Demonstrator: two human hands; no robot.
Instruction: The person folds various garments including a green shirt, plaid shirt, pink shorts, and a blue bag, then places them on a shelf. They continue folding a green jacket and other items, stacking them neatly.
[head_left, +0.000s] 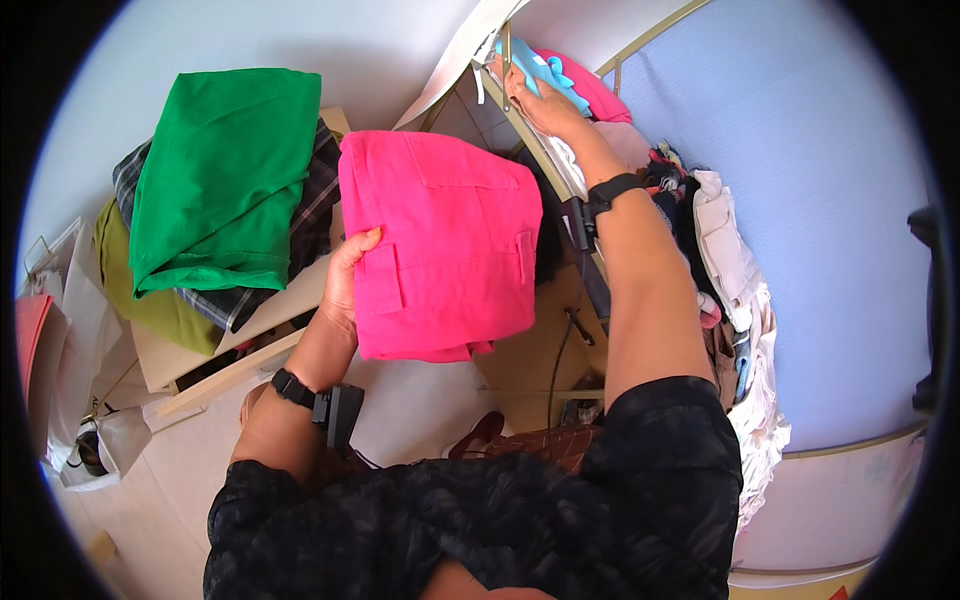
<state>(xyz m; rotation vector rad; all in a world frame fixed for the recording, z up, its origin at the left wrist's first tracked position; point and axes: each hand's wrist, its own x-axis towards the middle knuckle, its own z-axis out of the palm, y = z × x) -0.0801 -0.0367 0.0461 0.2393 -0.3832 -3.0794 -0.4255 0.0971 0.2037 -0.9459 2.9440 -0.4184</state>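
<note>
My left hand (351, 274) grips the left edge of a folded pink garment (450, 247) with sewn flaps, its thumb on top. My right hand (540, 101) reaches to the upper right, against a light blue garment (536, 67) in a row of clothes; whether its fingers grip the cloth is hard to see. Beyond it lies another pink garment (589, 86). To the left, a folded green cloth (225, 176) rests over a dark plaid garment (319, 180) and an olive garment (157, 307).
The left pile lies on a light wooden drawer unit (161, 367) whose drawer (240, 367) stands partly out. A blue padded surface (787, 187) extends at right, with folded pale trousers (724, 240) and white cloth (757, 427) along its edge. White bags (124, 442) stand at far left.
</note>
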